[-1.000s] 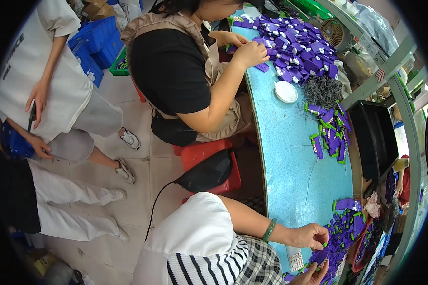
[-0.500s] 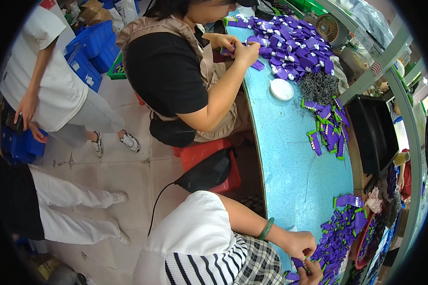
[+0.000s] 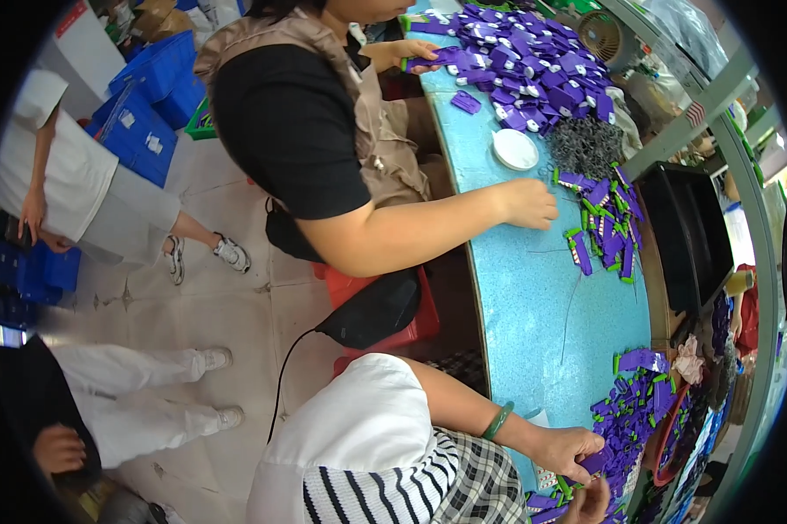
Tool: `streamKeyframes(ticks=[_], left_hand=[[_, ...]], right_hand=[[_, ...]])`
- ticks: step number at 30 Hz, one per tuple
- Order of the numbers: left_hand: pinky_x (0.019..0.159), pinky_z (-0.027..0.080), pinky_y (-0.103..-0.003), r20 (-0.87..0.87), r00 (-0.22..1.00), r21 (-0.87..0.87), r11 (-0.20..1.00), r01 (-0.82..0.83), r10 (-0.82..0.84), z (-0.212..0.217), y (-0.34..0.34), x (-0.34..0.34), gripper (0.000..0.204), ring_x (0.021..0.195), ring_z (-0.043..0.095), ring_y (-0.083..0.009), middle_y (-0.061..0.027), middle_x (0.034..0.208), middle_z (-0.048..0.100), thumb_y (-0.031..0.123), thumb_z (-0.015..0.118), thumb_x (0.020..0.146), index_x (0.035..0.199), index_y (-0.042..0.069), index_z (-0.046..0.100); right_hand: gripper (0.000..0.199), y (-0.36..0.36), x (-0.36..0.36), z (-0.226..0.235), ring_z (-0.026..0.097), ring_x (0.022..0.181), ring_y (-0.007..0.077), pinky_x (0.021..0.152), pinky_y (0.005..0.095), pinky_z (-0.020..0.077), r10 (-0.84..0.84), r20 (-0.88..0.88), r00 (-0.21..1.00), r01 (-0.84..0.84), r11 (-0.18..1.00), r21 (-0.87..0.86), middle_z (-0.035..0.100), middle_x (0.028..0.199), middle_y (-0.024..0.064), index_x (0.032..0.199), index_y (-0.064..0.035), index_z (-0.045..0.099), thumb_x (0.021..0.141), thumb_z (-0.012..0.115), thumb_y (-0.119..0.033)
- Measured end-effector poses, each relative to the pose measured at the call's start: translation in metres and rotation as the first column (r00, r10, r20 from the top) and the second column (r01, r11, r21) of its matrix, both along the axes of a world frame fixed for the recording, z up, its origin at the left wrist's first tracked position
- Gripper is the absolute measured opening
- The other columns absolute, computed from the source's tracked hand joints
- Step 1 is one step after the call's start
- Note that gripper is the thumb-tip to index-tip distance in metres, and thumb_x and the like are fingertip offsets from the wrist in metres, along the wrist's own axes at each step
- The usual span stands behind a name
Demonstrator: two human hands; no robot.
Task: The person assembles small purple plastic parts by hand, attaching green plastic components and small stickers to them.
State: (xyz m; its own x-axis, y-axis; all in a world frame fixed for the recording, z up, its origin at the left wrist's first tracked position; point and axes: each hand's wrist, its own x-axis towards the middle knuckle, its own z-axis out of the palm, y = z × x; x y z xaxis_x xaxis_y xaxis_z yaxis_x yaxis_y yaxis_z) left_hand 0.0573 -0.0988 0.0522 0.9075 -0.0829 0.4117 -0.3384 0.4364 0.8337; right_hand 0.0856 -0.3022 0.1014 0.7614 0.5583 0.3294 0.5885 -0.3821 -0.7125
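Purple piece point(image 3: 593, 464) pinched in our left grip point(image 3: 570, 453).
Our right grip point(image 3: 591, 503) is near the purple pile point(image 3: 625, 424); we cannot tell its closure.

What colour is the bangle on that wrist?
The bangle is green; it shows best in the head view.

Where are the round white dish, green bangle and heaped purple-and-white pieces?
Round white dish point(image 3: 516, 150): head view, centre.
Green bangle point(image 3: 498, 422): head view, band.
Heaped purple-and-white pieces point(image 3: 533, 72): head view, middle.
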Motion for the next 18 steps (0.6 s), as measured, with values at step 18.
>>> streamKeyframes(ticks=[18], left_hand=[[0.059,0.045,-0.034,-0.104,0.988,0.670,0.742,-0.016,0.115,0.037,0.077,-0.007,0.012,0.060,0.056,-0.0253,-0.0115,0.070,0.057,0.012,0.059,0.082,0.079,0.002,0.054]], right_hand=[[0.007,0.007,0.057,-0.014,0.059,0.061,0.0256,0.052,0.0371,0.0464,0.008,0.438,0.899,0.299,0.721,-0.626,0.054,0.065,0.0044,0.074,-0.0106,0.066,0.069,0.069,-0.013]])
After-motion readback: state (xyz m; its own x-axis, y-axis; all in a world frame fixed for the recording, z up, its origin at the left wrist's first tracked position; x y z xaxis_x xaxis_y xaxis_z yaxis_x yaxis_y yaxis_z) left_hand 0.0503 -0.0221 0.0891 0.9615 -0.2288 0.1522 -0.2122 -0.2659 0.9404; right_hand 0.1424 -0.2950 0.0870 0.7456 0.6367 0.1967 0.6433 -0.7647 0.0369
